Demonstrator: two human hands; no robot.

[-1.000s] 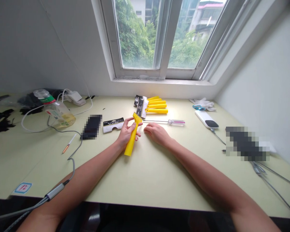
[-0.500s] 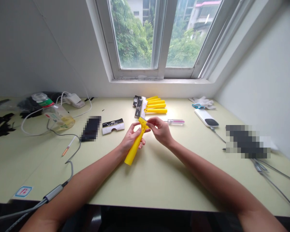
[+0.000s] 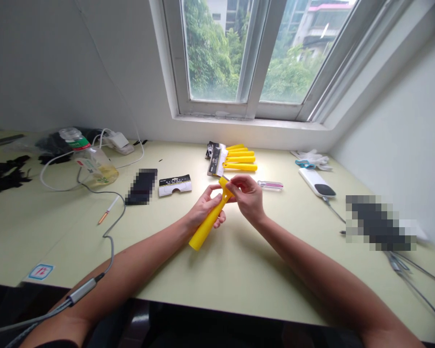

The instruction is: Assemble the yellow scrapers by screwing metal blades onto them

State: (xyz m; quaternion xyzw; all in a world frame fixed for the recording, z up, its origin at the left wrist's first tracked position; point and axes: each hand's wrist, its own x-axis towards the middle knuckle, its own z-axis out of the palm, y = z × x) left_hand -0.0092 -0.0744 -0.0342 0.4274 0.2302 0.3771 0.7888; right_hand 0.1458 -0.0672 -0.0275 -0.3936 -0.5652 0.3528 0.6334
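My left hand [image 3: 205, 209] is closed around a yellow scraper [image 3: 206, 227], whose handle slants down toward me on the left. At the scraper's upper end, my right hand [image 3: 249, 197] pinches the side of the head; the fingers partly hide it, and a thin grey edge shows along the top. Several more yellow scrapers [image 3: 240, 159] lie beyond my hands, their heads covered by black-and-white cardboard sleeves [image 3: 216, 160]. A loose cardboard sleeve [image 3: 174, 186] sits left of my left hand. Behind my right hand lies a screwdriver [image 3: 271, 185] with a clear handle.
On the left are a bottle [image 3: 100, 166] with yellow liquid, a blurred dark phone-like object [image 3: 143, 186], a pen-like stick [image 3: 107, 211] and cables. To the right lie white gloves [image 3: 313, 159], a white device [image 3: 317, 182] and a blurred dark object [image 3: 379, 220]. A window stands behind the table.
The view has shifted and tilted slightly. My right hand has closed in further over the scraper's head, while my left hand keeps its hold on the handle.
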